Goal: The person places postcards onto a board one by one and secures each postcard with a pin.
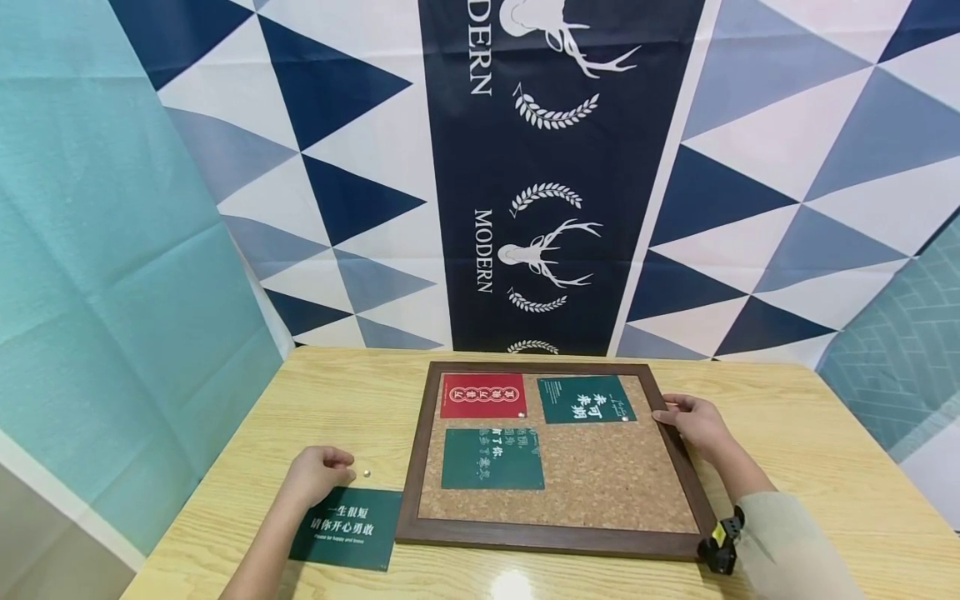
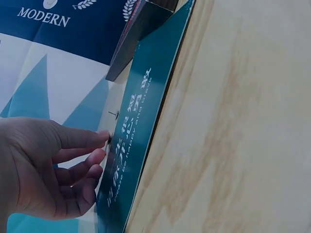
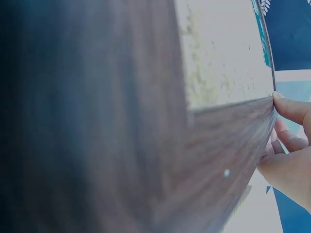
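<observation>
While our right hand (image 1: 699,425) grips the dark-brown-framed, rectangular cork board (image 1: 603,483) near its far right corner, thumb on top, our left hand (image 1: 315,473) is at the far edge of a loose dark-green rectangular card (image 1: 347,546) printed in white. That card lies on the pale yellow wood-grain table (image 1: 360,392), just beside the board's near left corner; we cannot tell whether the two touch. Just off our left fingertips lies a small, round-headed, silvery pin (image 1: 367,473): the head view gives us only its head, but the left wrist view also shows its thin shaft. That view also shows our left fingers curled, with a dark speck at their tips, and we cannot tell whether they pinch anything. The right wrist view lets us see fingers at the board's outer side below our thumb, which the head view mostly hides. On the cork, a red rectangular card (image 1: 483,396) sits at the far left corner, a dark-green card with white lettering (image 1: 587,400) at the far right, and a teal-green card (image 1: 492,460) by the left edge, nearer us
</observation>
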{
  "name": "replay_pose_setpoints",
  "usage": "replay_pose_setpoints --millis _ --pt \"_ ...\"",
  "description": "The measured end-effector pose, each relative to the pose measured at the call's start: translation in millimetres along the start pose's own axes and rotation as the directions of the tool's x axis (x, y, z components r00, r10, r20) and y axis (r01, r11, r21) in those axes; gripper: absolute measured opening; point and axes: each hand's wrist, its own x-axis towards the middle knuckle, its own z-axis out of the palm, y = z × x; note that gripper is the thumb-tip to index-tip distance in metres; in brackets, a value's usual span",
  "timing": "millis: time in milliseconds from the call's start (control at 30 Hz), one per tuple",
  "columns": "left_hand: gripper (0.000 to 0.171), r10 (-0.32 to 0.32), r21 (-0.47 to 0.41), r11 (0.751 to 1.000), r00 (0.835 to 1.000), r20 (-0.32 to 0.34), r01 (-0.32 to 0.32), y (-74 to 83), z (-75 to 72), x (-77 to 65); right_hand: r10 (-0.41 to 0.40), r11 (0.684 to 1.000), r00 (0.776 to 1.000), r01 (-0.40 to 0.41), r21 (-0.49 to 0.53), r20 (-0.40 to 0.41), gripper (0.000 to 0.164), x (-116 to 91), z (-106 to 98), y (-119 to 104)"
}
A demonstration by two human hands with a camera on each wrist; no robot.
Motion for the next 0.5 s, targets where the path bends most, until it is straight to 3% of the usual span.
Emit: replay_pose_setpoints --millis 500 --pt "0.008 0.029 0.058 0.998 0.998 -0.051 -0.027 -2.4 5.6 0.5 0.005 1.0 1.0 -0.005 0.007 0.008 0.061 -1.5 0.3 -0.7"
